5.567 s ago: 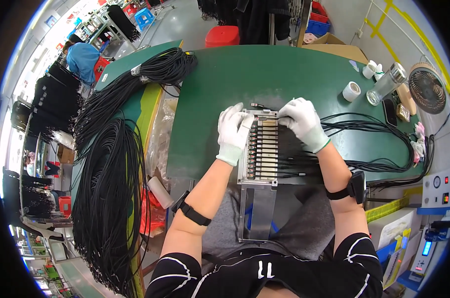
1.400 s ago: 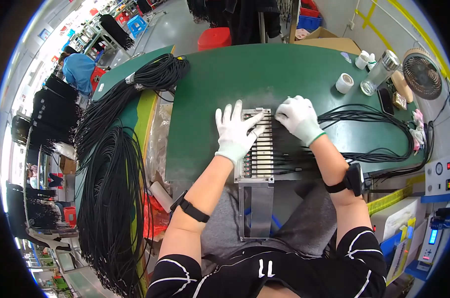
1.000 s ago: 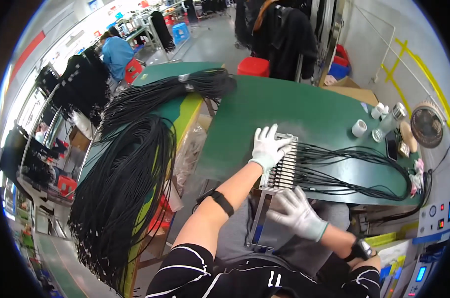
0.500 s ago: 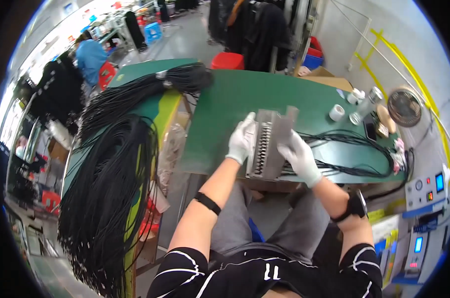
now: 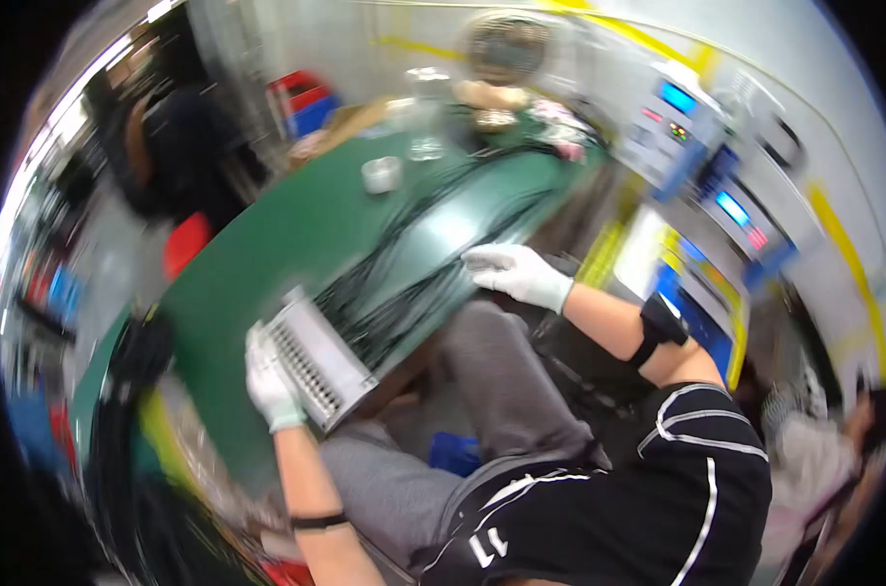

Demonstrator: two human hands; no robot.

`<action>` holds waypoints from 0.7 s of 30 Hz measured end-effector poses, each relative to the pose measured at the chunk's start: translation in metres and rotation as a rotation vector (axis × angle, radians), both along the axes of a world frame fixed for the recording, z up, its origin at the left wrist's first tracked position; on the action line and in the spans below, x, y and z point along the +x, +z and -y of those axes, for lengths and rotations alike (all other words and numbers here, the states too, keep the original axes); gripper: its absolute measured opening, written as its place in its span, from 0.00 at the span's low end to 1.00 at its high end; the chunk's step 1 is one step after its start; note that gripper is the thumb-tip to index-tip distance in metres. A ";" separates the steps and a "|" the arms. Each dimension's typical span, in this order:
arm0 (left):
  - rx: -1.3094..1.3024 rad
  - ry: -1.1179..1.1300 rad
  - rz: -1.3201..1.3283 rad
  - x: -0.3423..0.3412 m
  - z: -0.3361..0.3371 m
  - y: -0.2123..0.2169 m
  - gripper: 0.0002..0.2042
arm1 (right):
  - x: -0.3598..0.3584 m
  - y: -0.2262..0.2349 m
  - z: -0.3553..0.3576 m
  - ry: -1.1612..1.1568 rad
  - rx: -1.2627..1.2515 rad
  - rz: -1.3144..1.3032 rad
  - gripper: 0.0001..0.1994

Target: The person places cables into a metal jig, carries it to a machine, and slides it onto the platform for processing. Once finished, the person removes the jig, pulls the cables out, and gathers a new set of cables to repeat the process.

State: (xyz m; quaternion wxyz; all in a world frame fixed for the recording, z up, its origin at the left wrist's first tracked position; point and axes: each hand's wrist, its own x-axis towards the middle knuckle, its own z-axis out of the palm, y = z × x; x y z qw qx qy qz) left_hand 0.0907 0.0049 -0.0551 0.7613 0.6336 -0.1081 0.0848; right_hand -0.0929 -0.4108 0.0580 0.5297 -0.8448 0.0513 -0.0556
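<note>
A light grey metal fixture (image 5: pixel 328 359) with a row of small slots lies at the table's near edge. My white-gloved left hand (image 5: pixel 270 376) holds its left side, fingers along the edge. Off to the right, my gloved right hand (image 5: pixel 517 273) is raised near the table's front edge, fingers stretched out and nothing visible in them. Its fingertips point toward a bundle of thin black cables (image 5: pixel 404 293). These cables run from beside the fixture toward the far right of the green table (image 5: pixel 267 249). Motion blurs the fixture's details.
A white roll (image 5: pixel 381 175) and a clear bottle (image 5: pixel 426 137) stand farther back, near a fan (image 5: pixel 507 47). Control boxes with lit screens (image 5: pixel 673 127) are at the right. More black cables (image 5: pixel 121 391) hang at the left. A red stool (image 5: pixel 186 244) stands beyond the table.
The view has swung to the right. My right hand has left the fixture and moved right, toward the table's front edge. My left hand stays on the fixture, whose raised grey flap no longer shows upright.
</note>
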 end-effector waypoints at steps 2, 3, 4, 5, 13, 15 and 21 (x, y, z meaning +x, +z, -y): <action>-0.005 -0.054 -0.054 -0.001 -0.022 -0.010 0.24 | -0.055 0.005 0.059 -0.264 -0.141 -0.031 0.23; 0.187 -0.007 -0.007 -0.009 -0.015 0.011 0.25 | -0.100 0.019 0.099 -0.414 -0.466 -0.091 0.23; 0.166 -0.030 -0.005 -0.014 -0.008 0.024 0.25 | -0.150 0.007 0.151 -0.570 -0.512 -0.064 0.23; 0.157 -0.023 -0.007 -0.016 -0.011 0.029 0.25 | -0.189 0.005 0.178 -0.777 -0.442 0.042 0.24; 0.269 -0.023 -0.050 -0.004 -0.019 0.022 0.23 | -0.480 -0.080 0.328 -1.617 -0.321 -0.431 0.26; 0.274 0.006 -0.051 -0.012 -0.017 0.026 0.23 | -0.483 -0.095 0.334 -1.653 -0.237 -0.429 0.26; 0.240 0.113 0.013 -0.025 -0.018 0.034 0.22 | -0.495 -0.097 0.368 -1.737 -0.499 -0.299 0.34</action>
